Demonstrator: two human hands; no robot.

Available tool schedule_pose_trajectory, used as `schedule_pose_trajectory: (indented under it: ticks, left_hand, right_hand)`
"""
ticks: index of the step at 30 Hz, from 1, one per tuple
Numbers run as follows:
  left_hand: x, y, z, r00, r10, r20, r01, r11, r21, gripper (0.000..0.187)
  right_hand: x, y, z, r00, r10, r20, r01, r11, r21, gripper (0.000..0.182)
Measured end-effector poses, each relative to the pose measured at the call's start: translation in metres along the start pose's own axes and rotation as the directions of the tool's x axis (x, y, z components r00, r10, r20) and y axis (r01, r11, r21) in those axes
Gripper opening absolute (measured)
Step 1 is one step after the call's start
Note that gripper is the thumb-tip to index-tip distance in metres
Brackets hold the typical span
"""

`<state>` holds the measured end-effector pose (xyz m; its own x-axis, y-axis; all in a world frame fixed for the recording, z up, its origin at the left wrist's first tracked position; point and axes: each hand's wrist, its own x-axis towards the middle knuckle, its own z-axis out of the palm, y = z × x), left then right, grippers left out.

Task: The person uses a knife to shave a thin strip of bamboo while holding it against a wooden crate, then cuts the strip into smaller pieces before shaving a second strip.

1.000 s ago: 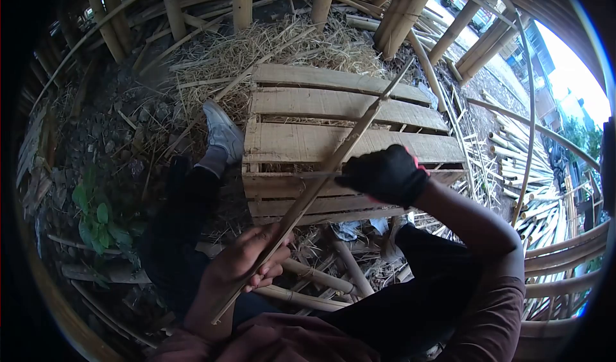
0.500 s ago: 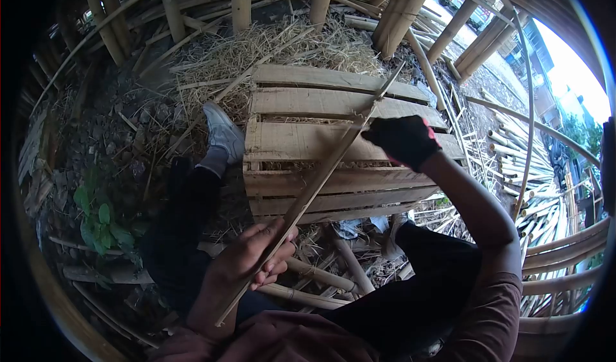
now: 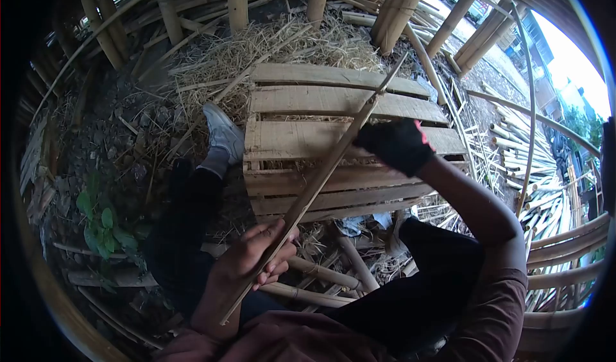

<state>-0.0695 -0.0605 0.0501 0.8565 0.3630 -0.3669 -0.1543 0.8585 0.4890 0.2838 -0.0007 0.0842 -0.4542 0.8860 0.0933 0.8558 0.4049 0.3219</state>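
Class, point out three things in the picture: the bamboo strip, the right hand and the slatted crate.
Bamboo strip (image 3: 314, 187), head view: middle of its length.
Right hand (image 3: 396, 146), head view: gloved middle of the hand.
Slatted crate (image 3: 295, 137), head view: a bare top slat.

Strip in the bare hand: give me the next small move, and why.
Probably a short pass of the gloved right hand along the strip, stopping clear of the left hand: the right is beside the strip's upper half, while the left grips lower down.

Ahead of you, bamboo posts (image 3: 237, 4) stand behind straw (image 3: 350, 49) strewn over dark ground (image 3: 131, 153). To your right, bright sky (image 3: 568, 57) shows beyond a pile of poles (image 3: 545, 162).
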Motion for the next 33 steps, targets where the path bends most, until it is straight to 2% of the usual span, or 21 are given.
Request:
schedule_pose_trajectory:
  ticks: [1,2,3,5,6,7,9,11,12,13,14,15,17,18,20,21,23,26,29,30,33]
  left_hand:
    - [0.0,-0.002,0.003,1.0,0.022,-0.018,-0.022,1.0,0.007,0.032]
    - [0.0,0.0,0.004,1.0,0.007,-0.004,-0.007,1.0,-0.009,0.033]
    - [0.0,0.003,0.003,1.0,0.012,0.002,-0.012,1.0,0.003,0.033]
    - [-0.002,0.005,0.0,0.996,-0.009,0.089,0.011,1.0,-0.018,0.032]
    - [-0.001,0.003,0.001,0.995,-0.021,0.097,0.026,0.998,-0.051,0.033]
    - [0.001,0.001,0.007,0.995,-0.019,0.094,0.024,0.998,-0.053,0.033]
    - [0.001,-0.003,0.018,1.0,0.006,0.031,-0.009,0.995,0.1,0.035]
    - [0.002,-0.004,0.009,0.995,0.015,0.102,-0.035,0.98,0.194,0.041]
    - [0.002,-0.004,0.005,0.993,0.115,0.012,-0.109,0.898,0.426,0.043]
    - [0.001,-0.003,-0.003,0.972,0.23,-0.052,-0.145,0.756,0.638,0.045]
    - [0.001,0.005,-0.023,0.876,0.482,0.025,-0.163,0.248,0.955,0.046]
    - [0.003,0.009,-0.024,0.878,0.479,0.02,-0.154,0.242,0.958,0.046]
    - [0.007,0.016,-0.022,0.366,0.864,0.347,-0.225,-0.279,0.934,0.04]
    - [0.011,0.019,-0.023,0.371,0.86,0.35,-0.219,-0.285,0.933,0.04]
    - [0.021,0.019,-0.027,0.264,0.623,0.736,-0.296,-0.674,0.677,0.044]
    - [0.025,0.012,-0.025,0.267,0.619,0.738,-0.295,-0.677,0.674,0.044]
    - [0.035,-0.01,-0.014,0.137,0.596,0.791,-0.6,-0.586,0.545,0.037]
    - [0.039,-0.022,0.006,0.178,0.565,0.806,-0.749,-0.453,0.483,0.022]
    - [0.045,-0.025,-0.004,0.218,0.498,0.839,-0.857,-0.313,0.408,0.032]
    - [0.053,-0.024,-0.002,0.102,0.516,0.85,-0.872,-0.364,0.326,0.043]
    - [0.061,-0.028,-0.017,0.027,0.603,0.798,-0.884,-0.358,0.3,0.042]
  right_hand:
    - [0.005,0.026,0.018,0.997,0.059,-0.05,-0.064,0.992,-0.112,0.022]
    - [0.015,0.038,0.012,0.957,0.242,0.159,-0.222,0.966,-0.134,0.028]
    - [0.012,0.034,0.006,0.957,0.249,0.148,-0.229,0.963,-0.139,0.028]
    - [0.004,0.01,-0.003,0.972,0.104,-0.213,-0.09,0.993,0.076,0.045]
    - [0.001,0.001,-0.007,0.992,0.021,-0.124,0.0,0.986,0.166,0.061]
    - [0.001,-0.006,-0.006,0.994,-0.078,-0.08,0.092,0.979,0.184,0.058]
    - [0.003,-0.015,-0.011,1.0,-0.017,-0.014,0.02,0.968,0.252,0.047]
    - [0.008,-0.012,-0.011,1.0,-0.012,0.017,0.006,0.947,0.322,0.043]
    - [0.011,-0.01,-0.011,0.999,-0.017,0.049,-0.003,0.923,0.384,0.04]
    - [0.011,-0.01,-0.01,0.999,-0.014,0.042,-0.004,0.921,0.388,0.04]
    - [0.011,-0.009,-0.007,1.0,-0.021,0.02,0.011,0.915,0.404,0.039]
    - [0.011,-0.01,-0.004,1.0,-0.028,-0.002,0.026,0.907,0.42,0.038]
    - [0.012,-0.009,-0.001,0.997,-0.048,-0.057,0.066,0.923,0.378,0.037]
    - [0.013,-0.009,0.0,0.992,-0.071,-0.104,0.102,0.94,0.326,0.036]
    - [0.016,-0.009,-0.001,0.995,-0.074,-0.063,0.092,0.932,0.351,0.037]
    - [0.018,-0.008,-0.003,0.996,-0.082,-0.016,0.082,0.926,0.368,0.038]
    - [0.02,-0.008,-0.01,0.996,-0.093,0.01,0.082,0.926,0.369,0.038]
    - [0.017,-0.008,-0.004,0.994,-0.11,0.004,0.1,0.913,0.395,0.037]
    - [0.012,-0.015,-0.006,0.998,-0.03,-0.05,0.048,0.905,0.423,0.034]
    - [0.01,-0.022,-0.011,0.996,0.057,-0.072,-0.021,0.904,0.427,0.033]
    - [-0.004,-0.06,-0.029,0.973,0.148,-0.18,-0.056,0.897,0.438,0.044]
